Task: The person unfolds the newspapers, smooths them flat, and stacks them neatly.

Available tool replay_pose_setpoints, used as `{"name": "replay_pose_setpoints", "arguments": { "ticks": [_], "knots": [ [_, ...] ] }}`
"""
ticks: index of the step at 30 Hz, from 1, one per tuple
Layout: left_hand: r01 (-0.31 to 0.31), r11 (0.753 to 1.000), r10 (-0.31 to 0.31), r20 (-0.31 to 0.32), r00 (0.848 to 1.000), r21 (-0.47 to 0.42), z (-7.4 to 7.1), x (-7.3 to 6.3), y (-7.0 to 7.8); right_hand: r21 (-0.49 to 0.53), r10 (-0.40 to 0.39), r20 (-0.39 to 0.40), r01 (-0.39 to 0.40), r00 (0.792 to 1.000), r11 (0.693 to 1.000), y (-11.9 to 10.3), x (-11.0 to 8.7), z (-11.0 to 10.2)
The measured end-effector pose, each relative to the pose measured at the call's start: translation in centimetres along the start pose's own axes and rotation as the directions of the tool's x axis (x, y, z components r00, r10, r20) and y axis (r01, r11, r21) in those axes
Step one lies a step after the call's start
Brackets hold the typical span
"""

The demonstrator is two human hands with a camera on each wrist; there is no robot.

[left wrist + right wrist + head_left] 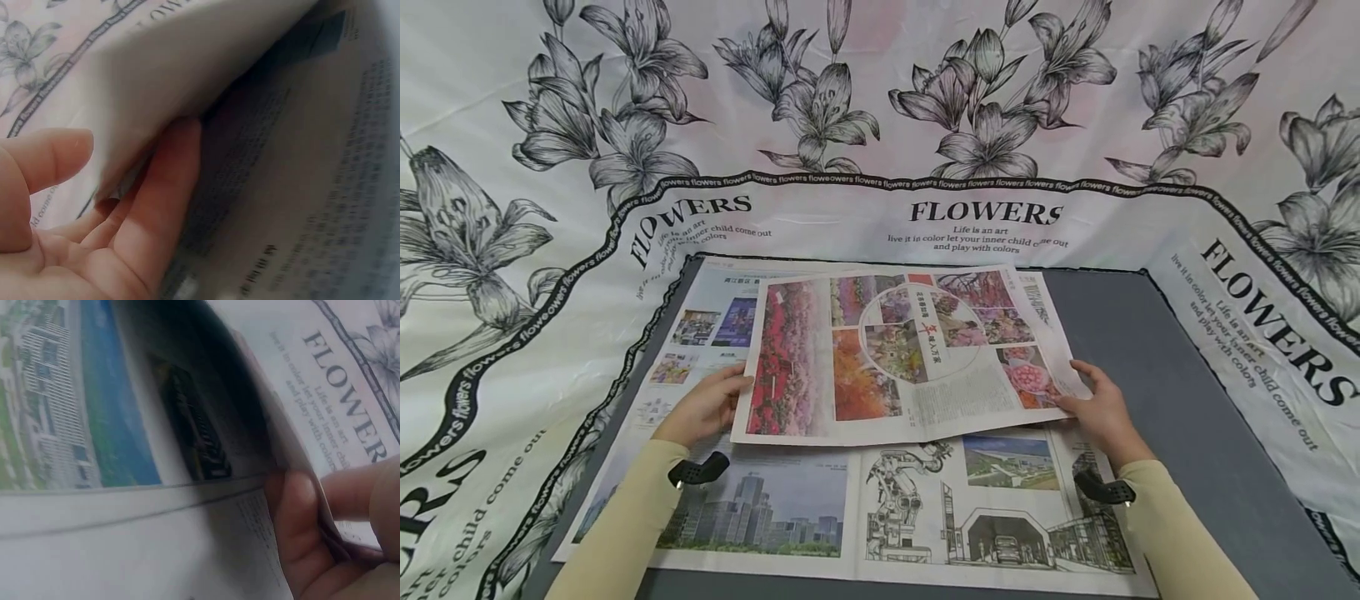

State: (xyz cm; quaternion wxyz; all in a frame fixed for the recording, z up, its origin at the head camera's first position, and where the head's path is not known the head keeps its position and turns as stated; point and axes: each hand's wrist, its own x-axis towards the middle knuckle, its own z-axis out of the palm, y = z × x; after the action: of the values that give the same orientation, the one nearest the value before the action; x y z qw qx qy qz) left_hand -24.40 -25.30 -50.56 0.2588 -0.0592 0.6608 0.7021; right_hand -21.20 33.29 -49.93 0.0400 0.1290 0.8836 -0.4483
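Observation:
A folded newspaper sheet (880, 421) with flower photos is held tilted above a larger spread newspaper (760, 462). My left hand (703, 408) is at its left edge. In the left wrist view, a fairly straight finger (165, 181) of that hand touches the sheet's edge from below, and the thumb (62, 153) stands apart from the paper. At the sheet's lower right corner, my right hand (1101, 412) pinches the paper. The right wrist view has a fingertip (299, 490) on one side of the paper and another finger (350, 497) on the other.
Under the papers lies a dark grey table surface (1195, 467). White cloth (835, 221) printed with flowers and lettering surrounds the back and sides. Black devices are strapped on the left wrist (700, 469) and the right wrist (1103, 487).

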Motion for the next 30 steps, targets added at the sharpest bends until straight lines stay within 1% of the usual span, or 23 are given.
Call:
{"name": "replay_pose_setpoints", "arguments": {
  "ticks": [4, 5, 8, 11, 12, 14, 15, 18, 21, 22, 23, 25, 28, 30],
  "knots": [
    [0.007, 0.999, -0.005, 0.057, 0.998, -0.035, -0.5, 1.0, 0.7, 0.035, -0.013, 0.049, 0.011, 0.999, 0.999, 0.1, 0.0, -0.6],
    [0.006, 0.998, -0.002, 0.074, 0.997, -0.060, -0.6, 1.3, 0.9, 0.043, -0.018, 0.062, 0.015, 0.998, 0.999, 0.2, 0.1, -0.7],
    [0.004, 0.997, 0.003, 0.090, 0.996, -0.074, -0.8, 2.0, 1.2, 0.074, -0.047, 0.108, 0.040, 0.993, 0.996, 0.6, 0.2, -1.1],
    [0.031, 0.994, -0.026, 0.053, 0.998, -0.100, -0.7, 2.4, 1.4, 0.105, -0.090, 0.168, 0.073, 0.982, 0.992, 1.0, 0.6, -1.4],
    [0.041, 0.995, -0.038, 0.035, 0.999, -0.093, -0.6, 2.5, 1.5, 0.115, -0.103, 0.186, 0.082, 0.977, 0.990, 1.2, 0.8, -1.5],
    [0.065, 0.992, -0.065, 0.004, 0.998, -0.108, -0.5, 2.4, 1.6, 0.132, -0.118, 0.215, 0.091, 0.969, 0.987, 1.5, 1.0, -1.6],
    [0.068, 0.993, -0.069, -0.006, 0.998, -0.100, -0.5, 2.4, 1.5, 0.142, -0.121, 0.226, 0.090, 0.967, 0.986, 1.6, 1.1, -1.6],
    [0.068, 0.995, -0.071, -0.030, 0.997, -0.076, -0.5, 2.5, 1.5, 0.164, -0.125, 0.226, 0.089, 0.966, 0.982, 1.9, 1.2, -1.7],
    [0.061, 0.996, -0.064, -0.058, 0.996, -0.058, -0.6, 2.6, 1.3, 0.202, -0.096, 0.182, 0.059, 0.978, 0.978, 1.8, 1.3, -1.5],
    [0.054, 0.996, -0.059, -0.063, 0.996, -0.070, -0.6, 2.6, 1.3, 0.220, -0.079, 0.161, 0.042, 0.984, 0.975, 1.7, 1.4, -1.4],
    [0.047, 0.996, -0.052, -0.066, 0.996, -0.079, -0.5, 2.5, 1.3, 0.253, -0.058, 0.138, 0.021, 0.989, 0.967, 1.6, 1.5, -1.3],
    [0.017, 0.994, -0.024, -0.061, 0.998, -0.108, -0.4, 2.0, 1.2, 0.348, -0.001, 0.092, -0.031, 0.996, 0.937, 1.1, 1.7, -0.9],
    [-0.036, 0.988, 0.031, -0.035, 0.999, -0.152, 0.0, 0.9, 1.1, 0.485, 0.082, 0.048, -0.095, 0.995, 0.869, 0.1, 1.8, -0.3],
    [-0.061, 0.984, 0.058, -0.018, 0.998, -0.170, 0.3, 0.0, 0.9, 0.568, 0.138, 0.033, -0.132, 0.990, 0.813, -0.6, 1.8, 0.1]
  ]
}}
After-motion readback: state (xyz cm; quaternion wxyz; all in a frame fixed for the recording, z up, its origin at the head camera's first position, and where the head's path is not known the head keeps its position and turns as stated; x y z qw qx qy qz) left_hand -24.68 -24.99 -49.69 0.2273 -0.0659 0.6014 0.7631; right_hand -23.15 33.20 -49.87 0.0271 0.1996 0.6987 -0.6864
